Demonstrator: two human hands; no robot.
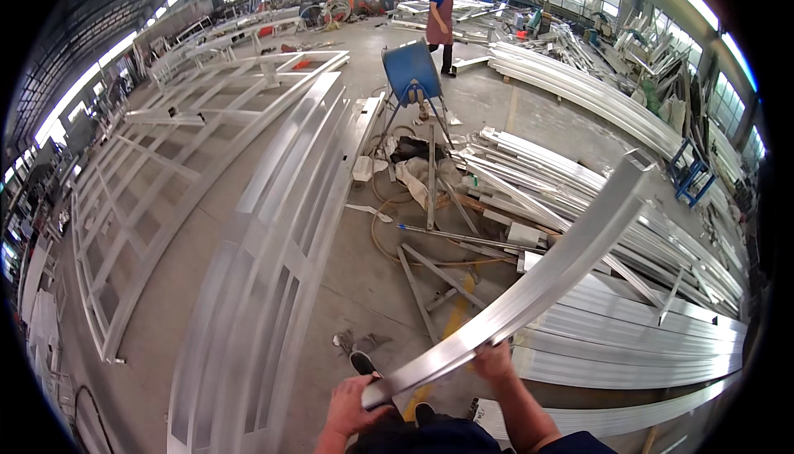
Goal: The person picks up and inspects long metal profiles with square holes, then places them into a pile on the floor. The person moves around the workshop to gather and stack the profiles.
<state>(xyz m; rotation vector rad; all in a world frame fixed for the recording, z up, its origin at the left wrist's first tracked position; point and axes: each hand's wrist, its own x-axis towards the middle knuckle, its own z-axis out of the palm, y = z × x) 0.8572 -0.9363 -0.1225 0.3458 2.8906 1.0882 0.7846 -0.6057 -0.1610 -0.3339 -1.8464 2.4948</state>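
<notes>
A long silvery metal profile slants across in front of me, its near end low by my legs and its far end raised to the right. My left hand is closed round the near end. Farther along, my right hand grips the same profile from its underside, and the bar hides part of those fingers. To my left, several long metal profiles lie side by side. On my right, a stack of ribbed metal profiles lies below the raised bar.
A welded metal frame spreads out at the left. Ahead stands a blue drum-shaped machine on legs, with hose and scrap around it. Behind it a person in an apron is on foot. A blue stand is at the far right.
</notes>
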